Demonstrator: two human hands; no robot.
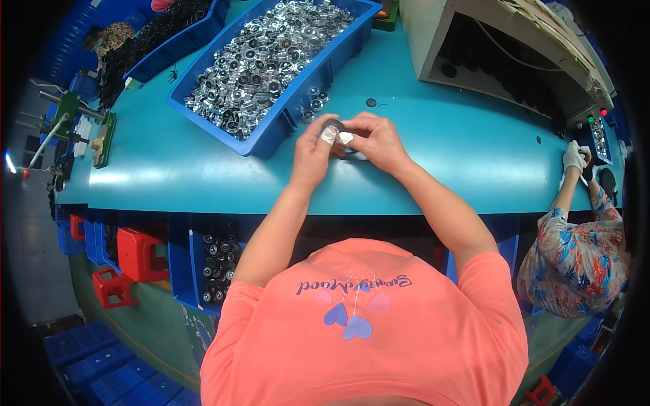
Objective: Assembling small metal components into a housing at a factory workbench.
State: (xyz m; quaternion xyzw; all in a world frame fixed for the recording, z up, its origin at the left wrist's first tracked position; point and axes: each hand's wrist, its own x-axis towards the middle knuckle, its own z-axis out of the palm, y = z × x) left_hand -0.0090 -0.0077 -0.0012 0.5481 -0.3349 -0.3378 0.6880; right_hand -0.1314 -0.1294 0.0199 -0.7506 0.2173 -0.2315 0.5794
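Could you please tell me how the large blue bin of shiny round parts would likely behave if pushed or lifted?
The blue bin would probably feel heavy, since shiny parts are heaped across it. Its walls show no obvious bulging, so it should stay fairly stiff. If tilted, the loose top pieces might slide and spill out.

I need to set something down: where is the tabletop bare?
Bare: teal tabletop between the right hand and the co-worker's gloved hands, in front of the pale box, save one dark disc; also left, between the green stand and the blue bin. Crowded: the bin, and its right side with loose silver parts.
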